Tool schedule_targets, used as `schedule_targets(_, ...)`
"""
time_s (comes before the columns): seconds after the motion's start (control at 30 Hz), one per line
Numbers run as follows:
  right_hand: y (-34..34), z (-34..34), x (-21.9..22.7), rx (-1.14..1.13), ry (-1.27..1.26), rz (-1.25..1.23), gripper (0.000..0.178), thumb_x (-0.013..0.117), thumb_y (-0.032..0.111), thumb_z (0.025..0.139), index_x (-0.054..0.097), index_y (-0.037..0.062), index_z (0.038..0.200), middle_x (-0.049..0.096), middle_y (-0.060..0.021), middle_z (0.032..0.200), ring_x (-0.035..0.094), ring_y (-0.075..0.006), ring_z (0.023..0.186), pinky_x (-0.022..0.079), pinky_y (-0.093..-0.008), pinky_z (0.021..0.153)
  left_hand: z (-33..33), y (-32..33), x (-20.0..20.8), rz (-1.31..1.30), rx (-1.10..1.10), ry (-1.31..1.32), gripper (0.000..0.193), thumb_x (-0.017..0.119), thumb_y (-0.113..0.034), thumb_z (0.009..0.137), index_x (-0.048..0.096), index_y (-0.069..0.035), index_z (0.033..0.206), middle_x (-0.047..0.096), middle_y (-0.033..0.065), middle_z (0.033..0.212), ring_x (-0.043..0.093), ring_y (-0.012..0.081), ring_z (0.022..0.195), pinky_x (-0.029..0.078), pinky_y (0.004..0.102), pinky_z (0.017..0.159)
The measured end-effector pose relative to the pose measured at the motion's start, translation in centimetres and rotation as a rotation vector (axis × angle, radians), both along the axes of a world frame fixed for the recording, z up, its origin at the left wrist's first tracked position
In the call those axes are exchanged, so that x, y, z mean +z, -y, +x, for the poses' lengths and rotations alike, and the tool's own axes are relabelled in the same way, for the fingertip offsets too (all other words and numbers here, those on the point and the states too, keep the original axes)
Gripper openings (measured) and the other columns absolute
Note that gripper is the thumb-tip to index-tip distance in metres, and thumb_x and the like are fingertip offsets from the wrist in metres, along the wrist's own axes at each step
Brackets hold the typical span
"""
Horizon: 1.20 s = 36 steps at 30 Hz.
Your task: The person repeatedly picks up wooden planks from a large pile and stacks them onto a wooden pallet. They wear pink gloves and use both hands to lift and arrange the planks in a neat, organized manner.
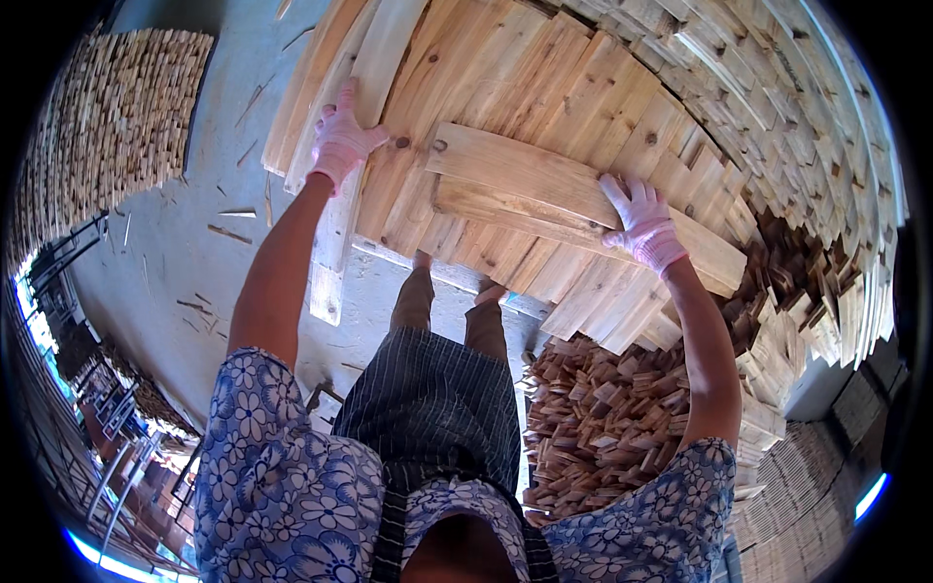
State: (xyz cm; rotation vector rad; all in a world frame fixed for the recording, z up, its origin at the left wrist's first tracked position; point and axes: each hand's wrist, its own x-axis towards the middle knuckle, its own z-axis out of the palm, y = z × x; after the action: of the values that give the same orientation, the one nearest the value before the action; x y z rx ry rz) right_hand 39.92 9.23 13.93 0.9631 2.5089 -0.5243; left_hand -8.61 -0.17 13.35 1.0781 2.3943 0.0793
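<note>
My left hand (345, 141), in a pale pink work glove, lies with fingers spread on a long pale board (384, 49) at the left side of the stack. My right hand (643, 225), gloved alike, rests open on a wooden plank (535, 165) that lies crosswise over the layer of boards (486, 73). Its thumb reaches toward a second, narrower plank (515, 209) just nearer to me. The layer's boards lie side by side, with knots and uneven ends. Neither hand has its fingers wrapped round a board.
Short wood pieces are heaped (603, 418) at the near right. Tall stacks of wood (777, 107) curve round the far right, and another stack (121, 126) stands at the far left. Wood splinters (229, 233) litter the grey floor (146, 262). My feet are at the stack's near edge.
</note>
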Motion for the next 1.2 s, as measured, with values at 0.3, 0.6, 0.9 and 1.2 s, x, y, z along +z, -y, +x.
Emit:
schedule_targets(0.3, 4.4, 2.7, -1.0, 0.067, -0.069, 0.202, 0.105, 0.095, 0.038, 0.059, 0.042, 0.0325, 0.150, 0.048, -0.0143, 0.134, 0.050, -0.0371, 0.125, 0.043, -0.0550, 0.098, -1.7, 16.2, 4.8, 0.459, 0.643, 1.068, 0.102, 0.085, -0.010, 0.075, 0.026, -0.009, 0.158, 0.056, 0.0078, 0.118, 0.057, 0.0217, 0.106, 0.052, 0.0356, 0.095)
schedule_targets(0.6, 3.8, 2.2, -0.2, -0.007, -0.037, 0.094, 0.103, 0.092, 0.032, 0.061, 0.042, 0.0369, 0.152, 0.051, -0.0120, 0.134, 0.052, -0.0357, 0.122, 0.042, -0.0540, 0.100, 6.6, 36.3, -9.0, 0.651, 1.384, 1.223, 0.055, 0.075, 0.003, 0.079, 0.049, -0.009, 0.127, 0.062, 0.0077, 0.111, 0.065, 0.0213, 0.102, 0.057, 0.0369, 0.096)
schedule_targets(0.9, -2.8, -6.8, 5.2, -0.050, -0.063, 0.105, 0.112, 0.091, 0.029, 0.066, 0.030, 0.0314, 0.161, 0.051, -0.0179, 0.135, 0.050, -0.0411, 0.126, 0.039, -0.0547, 0.109, 11.9, 22.3, -12.1, 0.767, 1.408, 1.604, 0.043, 0.081, -0.021, 0.082, 0.065, -0.007, 0.120, 0.072, 0.0105, 0.114, 0.071, 0.0279, 0.107, 0.061, 0.0467, 0.094)
schedule_targets(1.2, -17.8, -28.8, 5.2, -0.266, 0.098, 0.156, 0.113, 0.086, 0.034, 0.075, 0.016, 0.0391, 0.164, 0.043, -0.0203, 0.152, 0.043, -0.0416, 0.141, 0.040, -0.0529, 0.115, 13.4, 22.0, -9.4, 0.681, 1.371, 1.264, 0.075, 0.082, -0.018, 0.085, 0.038, -0.002, 0.144, 0.058, 0.0106, 0.121, 0.062, 0.0257, 0.112, 0.059, 0.0422, 0.094)
